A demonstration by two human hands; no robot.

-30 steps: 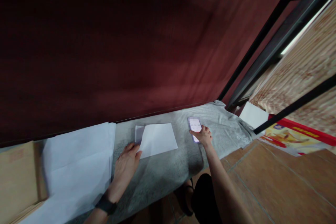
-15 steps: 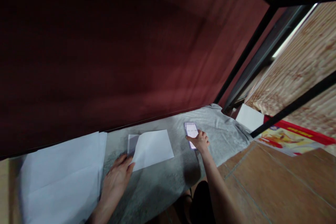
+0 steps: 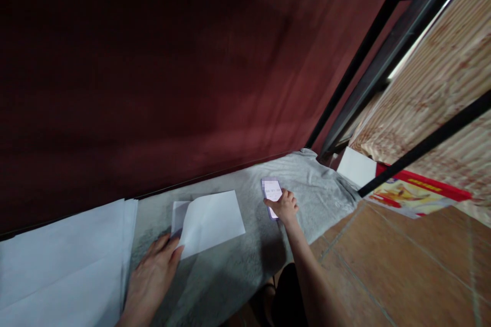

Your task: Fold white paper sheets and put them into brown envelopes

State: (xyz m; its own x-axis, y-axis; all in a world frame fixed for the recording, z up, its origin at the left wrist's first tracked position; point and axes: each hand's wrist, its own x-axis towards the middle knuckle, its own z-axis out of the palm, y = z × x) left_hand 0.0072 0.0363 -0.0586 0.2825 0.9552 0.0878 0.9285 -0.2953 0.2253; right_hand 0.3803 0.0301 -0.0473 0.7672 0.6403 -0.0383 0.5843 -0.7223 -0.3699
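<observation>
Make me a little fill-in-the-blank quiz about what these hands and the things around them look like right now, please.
1. Over the lit smartphone is the person's ____.
2. The left hand is at the edge of a small piece of white ____.
3. Large white sheets lie toward the ____ side of the picture.
4. The brown floor is laid with ____.

Missing words: right hand; paper; left; tiles.
</observation>
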